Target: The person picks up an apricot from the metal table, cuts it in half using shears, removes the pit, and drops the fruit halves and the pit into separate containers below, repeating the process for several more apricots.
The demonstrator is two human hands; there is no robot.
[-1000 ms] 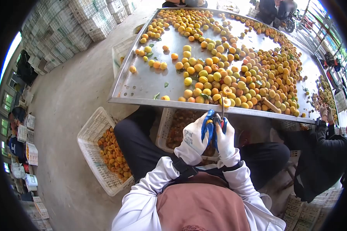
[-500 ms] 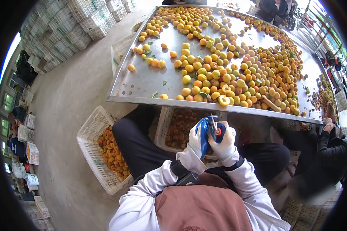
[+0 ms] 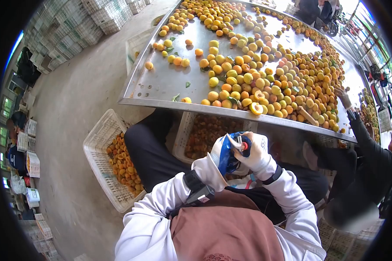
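Note:
My left hand (image 3: pixel 215 161), in a white glove with a blue palm, is closed close in front of my lap, its grip mostly hidden. Right up against it, my right hand (image 3: pixel 256 153), in a matching glove, is closed on a small metal-tipped tool (image 3: pixel 238 142) with a red part by the thumb. What the left hand holds, I cannot tell. Just beyond both hands, a crate (image 3: pixel 179 148) of halved apricots stands below the table edge. Above it lie whole apricots (image 3: pixel 248 78) and a cut apricot half (image 3: pixel 256 108) with a bright yellow rim.
The metal table (image 3: pixel 135 89) spans the far side, with a wooden-looking stick (image 3: pixel 308 116) near its front edge. Another crate (image 3: pixel 101 163) of apricot halves sits on the floor by my left leg. At right, a co-worker's dark sleeve (image 3: pixel 365 132) reaches over the table. Stacked crates (image 3: pixel 69 30) stand behind.
My hands remain together and have shifted slightly down, the left wrist turning. The co-worker's arm at right has reached out over the apricots. The view has tilted slightly.

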